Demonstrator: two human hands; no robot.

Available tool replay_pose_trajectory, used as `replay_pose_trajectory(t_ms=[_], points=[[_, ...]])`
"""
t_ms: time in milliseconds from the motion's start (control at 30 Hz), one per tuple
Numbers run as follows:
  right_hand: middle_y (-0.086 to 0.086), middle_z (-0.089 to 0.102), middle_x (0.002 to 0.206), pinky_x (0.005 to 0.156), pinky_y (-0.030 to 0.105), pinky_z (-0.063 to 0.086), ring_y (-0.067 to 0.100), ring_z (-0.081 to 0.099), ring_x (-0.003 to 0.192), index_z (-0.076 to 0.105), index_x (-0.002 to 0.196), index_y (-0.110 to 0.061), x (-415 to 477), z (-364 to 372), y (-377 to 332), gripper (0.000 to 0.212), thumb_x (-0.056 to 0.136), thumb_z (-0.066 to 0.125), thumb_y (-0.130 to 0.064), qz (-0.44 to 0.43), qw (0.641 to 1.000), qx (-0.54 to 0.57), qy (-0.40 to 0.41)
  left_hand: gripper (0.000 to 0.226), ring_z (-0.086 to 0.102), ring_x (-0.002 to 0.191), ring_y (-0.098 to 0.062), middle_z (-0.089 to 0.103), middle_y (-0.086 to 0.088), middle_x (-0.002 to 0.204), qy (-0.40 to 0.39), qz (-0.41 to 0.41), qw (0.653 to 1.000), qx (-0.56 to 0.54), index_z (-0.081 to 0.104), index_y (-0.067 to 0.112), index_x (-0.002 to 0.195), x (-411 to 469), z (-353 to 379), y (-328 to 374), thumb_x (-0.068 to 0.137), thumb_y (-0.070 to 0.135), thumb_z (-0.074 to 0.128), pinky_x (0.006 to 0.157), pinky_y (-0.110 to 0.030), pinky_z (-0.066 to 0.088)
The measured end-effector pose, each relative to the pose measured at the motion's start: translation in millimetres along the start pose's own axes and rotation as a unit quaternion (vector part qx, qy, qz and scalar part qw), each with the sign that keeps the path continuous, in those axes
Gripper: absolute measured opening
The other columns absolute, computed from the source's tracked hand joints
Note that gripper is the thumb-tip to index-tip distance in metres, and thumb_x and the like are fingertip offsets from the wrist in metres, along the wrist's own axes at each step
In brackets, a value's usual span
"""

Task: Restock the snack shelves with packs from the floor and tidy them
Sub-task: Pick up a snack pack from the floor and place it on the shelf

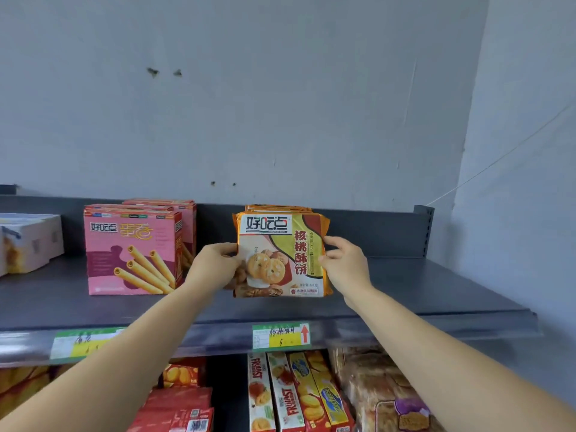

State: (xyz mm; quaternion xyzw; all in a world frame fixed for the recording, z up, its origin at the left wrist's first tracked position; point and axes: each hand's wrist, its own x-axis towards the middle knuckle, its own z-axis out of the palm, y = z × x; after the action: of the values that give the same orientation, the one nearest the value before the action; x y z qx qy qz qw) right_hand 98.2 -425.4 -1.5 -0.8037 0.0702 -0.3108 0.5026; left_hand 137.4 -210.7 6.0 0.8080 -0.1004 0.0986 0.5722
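Both arms out fwd; L hand (215, 266) & R hand (346, 266) pinch pack (274, 260) sides.

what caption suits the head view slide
Left hand and right hand hold an orange biscuit pack upright on the grey shelf.

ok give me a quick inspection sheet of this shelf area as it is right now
surface: grey top shelf, partly stocked
job's things: orange cookie pack upright, more orange packs behind it; pink boxes to its left
clutter: white box at far left
grippers: left hand grips the pack's left edge; right hand pinches its right edge
cables: thin wire running from the shelf post along the right wall
surroundings: grey wall with small marks; price label on the shelf edge; boxed snacks below
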Motion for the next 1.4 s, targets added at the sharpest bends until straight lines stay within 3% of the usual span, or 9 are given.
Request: replay_pose_trajectory(t_ms=[167, 400, 633, 800, 1000, 1067, 1267, 1400], points=[[-0.006, 0.068, 0.098, 0.077, 0.044, 0.059, 0.013, 0.068, 0.091, 0.058, 0.122, -0.022, 36, 33, 19, 0.036, 0.089, 0.058, -0.008, 0.021, 0.999, -0.028, 0.004, 0.016, 0.070, 0.085, -0.030, 0.070, -0.002, 0.084, -0.023, -0.021, 1.000, -0.002, 0.066, 0.023, 0.097, 43, 6, -23, 0.091, 0.011, 0.058, 0.077, -0.049, 0.059], [-0.005, 0.068, 0.098, 0.078, 0.045, 0.059, 0.015, 0.067, 0.092, 0.058, 0.112, -0.027, 65, 65, 34, 0.034, 0.088, 0.058, -0.003, 0.046, 0.997, -0.046, 0.027, 0.021, 0.067, 0.087, -0.018, 0.067, 0.004, 0.094, -0.053, -0.012, 0.999, -0.002, 0.060, 0.023, 0.110, 86, 10, -40, 0.090, 0.017, 0.060, 0.080, -0.043, 0.059], [-0.002, 0.068, 0.104, 0.079, 0.042, 0.059, 0.016, 0.067, 0.096, 0.055, 0.123, -0.023, 72, 76, 34, 0.038, 0.090, 0.057, -0.004, 0.053, 0.995, -0.072, 0.042, 0.029, 0.066, 0.092, -0.020, 0.068, 0.001, 0.101, -0.083, -0.004, 0.997, -0.002, 0.056, 0.021, 0.117, 105, 16, -51, 0.088, 0.017, 0.062, 0.085, -0.043, 0.058], [-0.004, 0.065, 0.102, 0.079, 0.033, 0.056, 0.014, 0.064, 0.095, 0.049, 0.131, -0.021, 65, 76, 28, 0.043, 0.092, 0.056, -0.005, 0.062, 0.995, -0.067, 0.024, 0.030, 0.065, 0.097, -0.019, 0.066, 0.004, 0.107, -0.095, 0.004, 0.995, 0.002, 0.053, 0.025, 0.115, 108, 17, -54, 0.089, 0.017, 0.063, 0.086, -0.043, 0.057], [-0.001, 0.058, 0.113, 0.085, 0.034, 0.051, 0.015, 0.056, 0.098, 0.043, 0.136, -0.019, 43, 62, 15, 0.048, 0.092, 0.058, -0.010, 0.070, 0.992, -0.106, 0.000, 0.039, 0.059, 0.108, -0.019, 0.062, 0.001, 0.121, -0.097, 0.042, 0.988, 0.112, 0.053, 0.017, 0.125, 91, 12, -46, 0.088, 0.026, 0.064, 0.088, -0.032, 0.050], [0.003, 0.057, 0.126, 0.087, 0.032, 0.048, 0.018, 0.054, 0.107, 0.043, 0.138, -0.019, 33, 53, 9, 0.047, 0.093, 0.058, -0.013, 0.064, 0.989, -0.136, -0.011, 0.040, 0.058, 0.104, -0.019, 0.061, -0.002, 0.121, -0.092, 0.054, 0.981, 0.159, 0.052, 0.014, 0.125, 83, 9, -43, 0.088, 0.026, 0.063, 0.083, -0.030, 0.047], [0.002, 0.053, 0.138, 0.100, 0.035, 0.046, 0.020, 0.051, 0.125, 0.049, 0.136, -0.021, -9, 15, 3, 0.045, 0.093, 0.060, -0.024, 0.038, 0.970, -0.236, -0.035, 0.037, 0.058, 0.105, -0.026, 0.061, -0.011, 0.122, -0.076, 0.105, 0.966, 0.224, 0.053, 0.008, 0.126, 38, 10, -20, 0.091, 0.018, 0.057, 0.086, -0.036, 0.049], [-0.001, 0.054, 0.138, 0.095, 0.031, 0.044, 0.019, 0.053, 0.121, 0.051, 0.134, -0.024, -47, -12, 5, 0.041, 0.093, 0.057, -0.021, 0.031, 0.957, -0.287, -0.040, 0.037, 0.058, 0.108, -0.030, 0.062, -0.009, 0.125, -0.091, 0.134, 0.951, 0.262, 0.055, 0.013, 0.128, -12, 20, -5, 0.093, 0.024, 0.053, 0.090, -0.038, 0.051]])
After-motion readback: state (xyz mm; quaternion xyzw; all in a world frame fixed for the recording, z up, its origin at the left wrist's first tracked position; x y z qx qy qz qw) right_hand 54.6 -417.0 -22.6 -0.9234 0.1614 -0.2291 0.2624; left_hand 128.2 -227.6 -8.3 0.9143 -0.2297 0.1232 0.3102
